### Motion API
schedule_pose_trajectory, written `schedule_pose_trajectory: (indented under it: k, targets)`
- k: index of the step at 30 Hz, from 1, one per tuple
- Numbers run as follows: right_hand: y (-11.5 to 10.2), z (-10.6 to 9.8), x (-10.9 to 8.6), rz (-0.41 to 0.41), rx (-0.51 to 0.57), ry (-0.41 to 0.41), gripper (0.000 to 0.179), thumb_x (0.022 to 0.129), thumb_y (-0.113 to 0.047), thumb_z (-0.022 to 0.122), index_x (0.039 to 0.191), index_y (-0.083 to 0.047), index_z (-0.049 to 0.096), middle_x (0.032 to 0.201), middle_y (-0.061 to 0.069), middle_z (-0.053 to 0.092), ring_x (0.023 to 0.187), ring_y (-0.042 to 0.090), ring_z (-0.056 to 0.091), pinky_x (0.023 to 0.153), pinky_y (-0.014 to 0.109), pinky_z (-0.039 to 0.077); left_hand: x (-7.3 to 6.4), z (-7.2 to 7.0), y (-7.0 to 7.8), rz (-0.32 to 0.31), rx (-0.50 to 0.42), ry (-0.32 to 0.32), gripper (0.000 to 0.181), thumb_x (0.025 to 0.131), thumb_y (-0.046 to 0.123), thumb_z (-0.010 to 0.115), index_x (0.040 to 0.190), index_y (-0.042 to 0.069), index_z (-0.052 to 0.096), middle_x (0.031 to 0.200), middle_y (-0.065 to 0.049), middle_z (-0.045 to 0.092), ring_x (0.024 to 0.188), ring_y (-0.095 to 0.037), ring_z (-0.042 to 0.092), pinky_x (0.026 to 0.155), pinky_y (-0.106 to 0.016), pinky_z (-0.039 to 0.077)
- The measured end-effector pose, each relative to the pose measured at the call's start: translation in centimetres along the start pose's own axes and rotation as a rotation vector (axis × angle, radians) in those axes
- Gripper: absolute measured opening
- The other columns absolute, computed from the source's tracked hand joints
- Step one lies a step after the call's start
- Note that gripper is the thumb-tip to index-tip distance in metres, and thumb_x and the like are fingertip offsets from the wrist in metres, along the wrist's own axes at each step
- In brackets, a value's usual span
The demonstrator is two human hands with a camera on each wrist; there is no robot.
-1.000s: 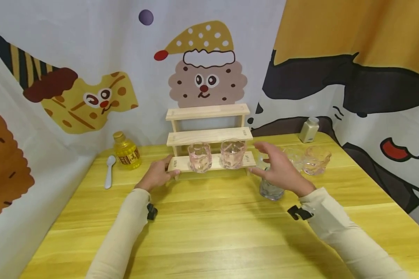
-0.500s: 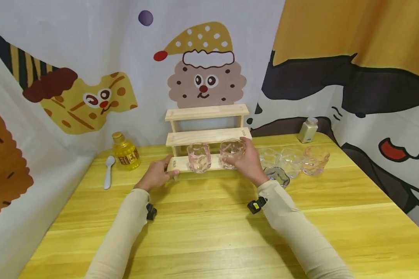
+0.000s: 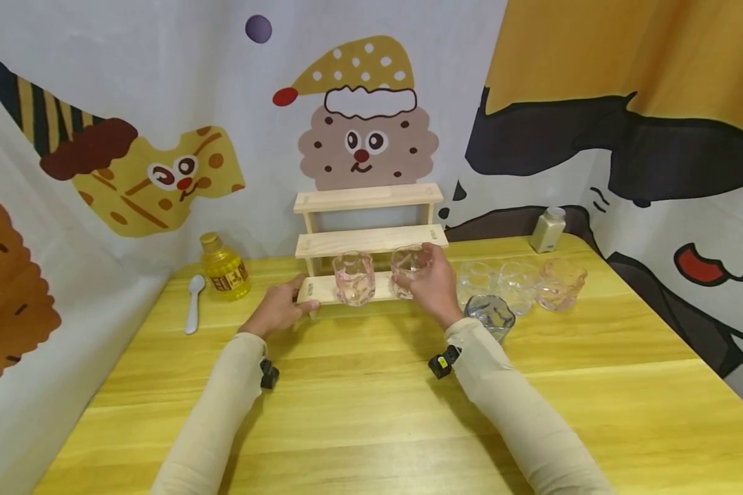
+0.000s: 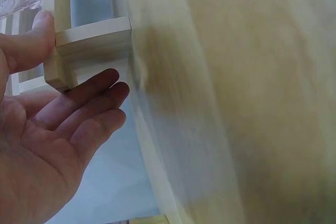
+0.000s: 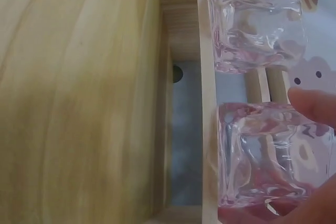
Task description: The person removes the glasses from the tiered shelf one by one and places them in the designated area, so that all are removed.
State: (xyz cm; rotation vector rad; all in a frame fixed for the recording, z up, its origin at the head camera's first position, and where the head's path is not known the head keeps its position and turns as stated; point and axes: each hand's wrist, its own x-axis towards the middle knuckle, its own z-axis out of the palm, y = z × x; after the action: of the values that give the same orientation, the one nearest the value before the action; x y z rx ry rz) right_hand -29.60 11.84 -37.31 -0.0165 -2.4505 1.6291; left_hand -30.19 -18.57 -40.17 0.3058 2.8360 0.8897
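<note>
A three-tier wooden shelf (image 3: 371,240) stands at the back of the table with two pink-tinted glasses on its lowest board. My left hand (image 3: 276,309) grips the left end of that board. In the left wrist view its thumb (image 4: 35,43) presses the top of the board while the fingers lie below. Around the right-hand pink glass (image 5: 273,156), my right hand (image 3: 432,285) has its thumb on the near side and fingers on the far side. The left-hand pink glass (image 3: 355,280) stands upright, untouched, between the hands.
Right of the shelf stand a grey-blue glass (image 3: 490,317), two clear glasses (image 3: 517,292) and a peach-tinted glass (image 3: 560,287). Behind them is a small white-capped jar (image 3: 548,230). At the left are an oil bottle (image 3: 224,268) and a white spoon (image 3: 194,304).
My right hand has moved left from above the grey-blue glass to the right-hand pink glass and taken hold of it. My left hand has stayed on the shelf.
</note>
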Motion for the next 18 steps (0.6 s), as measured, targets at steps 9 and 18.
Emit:
schedule_pose_trajectory:
  k: [9,18]
  targets:
    - [-0.8,-0.5,0.1,0.039,0.013,0.014,0.094,0.072,-0.013,0.090,0.151,-0.006,0.039,0.135,0.016,0.058,0.116,0.030,0.060,0.100,0.042,0.056,-0.3,-0.1,0.3,-0.012,0.003,-0.012,0.081,0.101,0.040,0.059,0.161,0.004,0.018,0.147,-0.027,0.051,0.137,-0.041,0.051,0.114,-0.056,0.043]
    - [-2.9,-3.2,-1.3,-0.025,0.000,-0.022,0.090,0.072,-0.016,0.091,0.148,-0.005,0.043,0.123,0.015,0.063,0.109,0.030,0.061,0.094,0.043,0.054,-0.1,-0.2,0.2,0.001,-0.004,-0.007,0.080,0.101,0.039,0.059,0.161,0.004,0.019,0.146,-0.028,0.053,0.135,-0.041,0.053,0.112,-0.056,0.045]
